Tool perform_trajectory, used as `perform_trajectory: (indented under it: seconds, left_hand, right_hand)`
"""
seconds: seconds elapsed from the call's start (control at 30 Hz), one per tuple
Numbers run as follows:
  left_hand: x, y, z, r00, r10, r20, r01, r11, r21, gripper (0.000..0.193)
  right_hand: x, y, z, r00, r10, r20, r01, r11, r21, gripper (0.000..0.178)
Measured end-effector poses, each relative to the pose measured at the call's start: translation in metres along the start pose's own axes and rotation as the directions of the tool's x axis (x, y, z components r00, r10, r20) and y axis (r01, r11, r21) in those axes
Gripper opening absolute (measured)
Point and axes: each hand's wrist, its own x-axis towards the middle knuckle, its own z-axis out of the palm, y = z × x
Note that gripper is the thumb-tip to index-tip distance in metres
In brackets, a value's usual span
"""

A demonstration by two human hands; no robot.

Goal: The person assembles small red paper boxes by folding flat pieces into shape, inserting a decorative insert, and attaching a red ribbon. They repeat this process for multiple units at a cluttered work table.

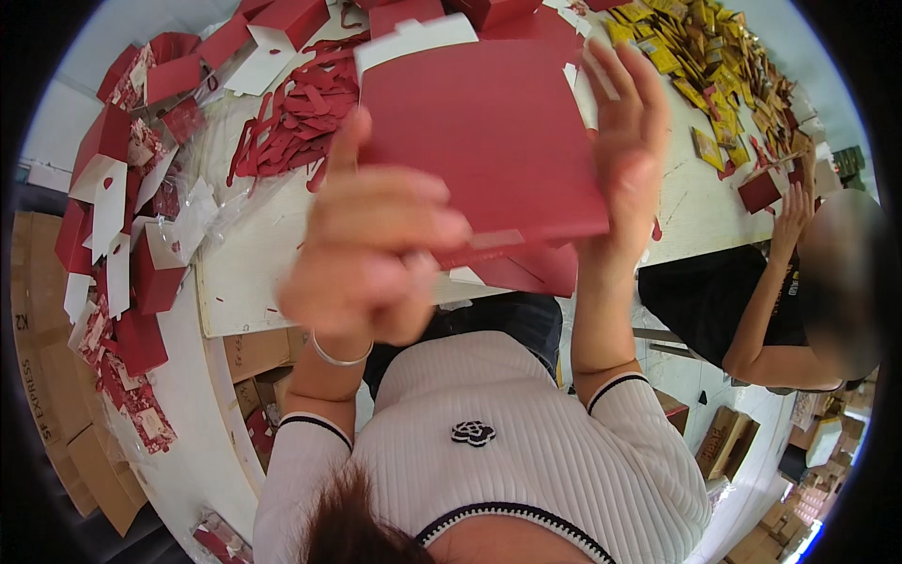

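A large red cardboard box [479,141] is held up in front of me above the table edge, a white flap [416,42] raised at its far side. A red flap [526,270] hangs below its near edge, where a pale strip also shows. My right hand [628,141] braces the box's right side with the palm, fingers reaching up along it. At the box's near left corner is my left hand [371,249], smeared by motion, one finger pointing up and the others bent across the front. Whether those fingers grip the box is unclear.
Red ribbon-like strips [305,117] lie heaped on the pale table [249,273]. Red boxes [155,263] with white flaps crowd the left side. Yellow packets [719,61] are piled at the far right. A co-worker [785,310] in black handles a small red box [759,192] there.
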Motion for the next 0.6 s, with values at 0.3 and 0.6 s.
perform_trajectory:
  seconds: [0.3,0.6]
  left_hand:
    - [-0.057,-0.007,-0.043,0.905,-0.426,0.008,0.412,0.879,0.239,0.05]
    - [-0.05,-0.017,-0.109,0.203,-0.86,0.469,0.741,-0.178,-0.647,0.043]
  right_hand:
    - [-0.002,0.025,-0.015,0.946,-0.009,0.325,0.158,0.887,-0.434,0.09]
    - [-0.029,0.038,-0.01,0.115,-0.419,0.901,0.993,0.047,-0.105,0.041]
